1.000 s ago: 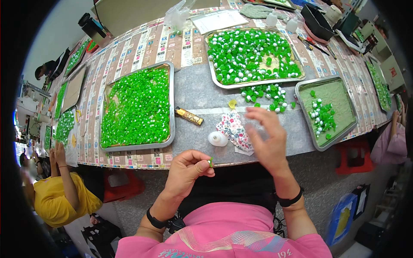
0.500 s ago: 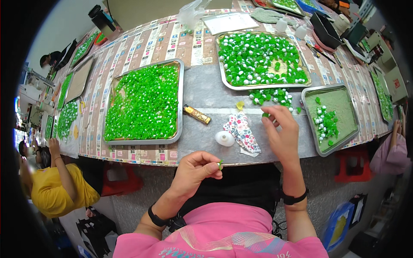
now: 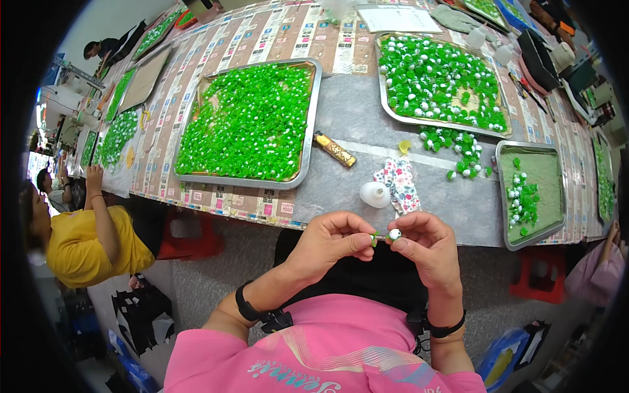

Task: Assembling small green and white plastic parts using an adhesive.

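A long work table (image 3: 367,124) covered with patterned paper and a grey mat runs through a busy workshop, and other people sit along it at 9 o'clock.

At the near edge the person brings both hands together above the lap. The left hand (image 3: 331,241) pinches a small green piece (image 3: 374,240) between thumb and forefinger. The right hand (image 3: 424,245) is closed on a white bead (image 3: 394,234) just beside it, and the two parts almost touch. The step in hand seems to be the joining of green piece and bead; the next move probably calls for exact alignment and a small push.

Going outward, a white bottle (image 3: 375,194) and a flowered cloth (image 3: 398,185) lie at 12 o'clock. A gold lighter (image 3: 334,149) lies further. A large tray of green pieces (image 3: 252,122) stands at 11 o'clock, a tray of green and white parts (image 3: 438,84) at 1 o'clock, and a smaller tray (image 3: 532,190) at 2 o'clock.
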Demonstrator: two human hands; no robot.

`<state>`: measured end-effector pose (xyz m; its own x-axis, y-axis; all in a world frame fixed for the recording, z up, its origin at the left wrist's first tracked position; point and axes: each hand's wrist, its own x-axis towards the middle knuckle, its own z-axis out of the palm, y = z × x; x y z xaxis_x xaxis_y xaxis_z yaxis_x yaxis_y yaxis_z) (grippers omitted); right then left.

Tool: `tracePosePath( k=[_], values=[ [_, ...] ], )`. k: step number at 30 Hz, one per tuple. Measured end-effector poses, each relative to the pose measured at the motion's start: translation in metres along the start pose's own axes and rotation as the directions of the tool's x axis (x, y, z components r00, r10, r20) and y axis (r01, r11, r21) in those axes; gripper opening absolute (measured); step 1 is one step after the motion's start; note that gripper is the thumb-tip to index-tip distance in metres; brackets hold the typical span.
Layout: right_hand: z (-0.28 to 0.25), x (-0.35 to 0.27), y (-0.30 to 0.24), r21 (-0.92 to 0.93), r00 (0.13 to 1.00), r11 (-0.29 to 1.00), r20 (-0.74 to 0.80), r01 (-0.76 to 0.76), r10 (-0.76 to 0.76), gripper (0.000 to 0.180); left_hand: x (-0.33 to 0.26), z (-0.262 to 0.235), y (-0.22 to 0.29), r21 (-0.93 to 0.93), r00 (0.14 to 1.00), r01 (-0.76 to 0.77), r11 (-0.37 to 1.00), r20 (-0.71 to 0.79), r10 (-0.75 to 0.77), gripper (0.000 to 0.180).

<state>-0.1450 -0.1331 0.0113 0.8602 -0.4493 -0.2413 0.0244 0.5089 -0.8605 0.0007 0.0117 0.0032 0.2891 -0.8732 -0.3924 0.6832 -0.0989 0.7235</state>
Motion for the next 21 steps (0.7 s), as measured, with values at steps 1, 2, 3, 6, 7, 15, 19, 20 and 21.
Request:
tracePosePath(
  k=[1, 2, 3, 6, 7, 15, 19, 20, 21],
  values=[
    [0.002, -0.001, -0.001, -0.01, 1.0, 1.0, 0.0, -0.023, 0.023, 0.021, 0.0, 0.0, -0.001, -0.001, 1.0, -0.001, 1.0, 0.003, 0.001, 0.015],
    [0.002, -0.001, 0.002, -0.03, 0.999, 0.999, 0.033, 0.027, -0.026, 0.021, 0.0, -0.001, -0.001, -0.005, 1.0, -0.002, 1.0, -0.002, 0.002, 0.015],
    [0.002, -0.001, 0.005, -0.049, 0.995, 0.996, 0.067, 0.078, -0.074, 0.021, 0.0, -0.001, -0.001, -0.009, 1.0, -0.002, 1.0, -0.006, 0.002, 0.016],
    [0.004, -0.004, 0.006, -0.112, 0.988, 0.984, 0.088, 0.138, -0.128, 0.018, 0.0, 0.001, -0.001, 0.002, 1.0, -0.003, 1.0, -0.005, 0.003, 0.016],
    [0.002, -0.005, 0.007, -0.154, 0.985, 0.976, 0.097, 0.157, -0.144, 0.017, 0.0, 0.001, -0.001, 0.009, 1.0, -0.006, 1.0, -0.007, 0.006, 0.016],
    [0.008, -0.008, 0.009, -0.142, 0.989, 0.979, 0.001, 0.149, -0.151, 0.022, 0.0, 0.003, 0.002, 0.057, 1.0, 0.015, 0.998, 0.019, -0.016, 0.017],
    [0.009, -0.009, 0.01, -0.174, 0.987, 0.973, -0.011, 0.154, -0.159, 0.021, 0.0, 0.003, 0.002, 0.074, 1.0, -0.009, 0.997, 0.011, 0.008, 0.014],
    [0.01, -0.009, 0.01, -0.189, 0.986, 0.969, -0.014, 0.161, -0.167, 0.02, 0.0, 0.003, 0.002, 0.075, 1.0, -0.011, 0.997, 0.009, 0.01, 0.013],
    [0.01, -0.009, 0.009, -0.216, 0.983, 0.96, -0.008, 0.178, -0.184, 0.019, 0.0, 0.003, 0.002, 0.077, 1.0, -0.013, 0.997, 0.008, 0.013, 0.013]
  ],
)
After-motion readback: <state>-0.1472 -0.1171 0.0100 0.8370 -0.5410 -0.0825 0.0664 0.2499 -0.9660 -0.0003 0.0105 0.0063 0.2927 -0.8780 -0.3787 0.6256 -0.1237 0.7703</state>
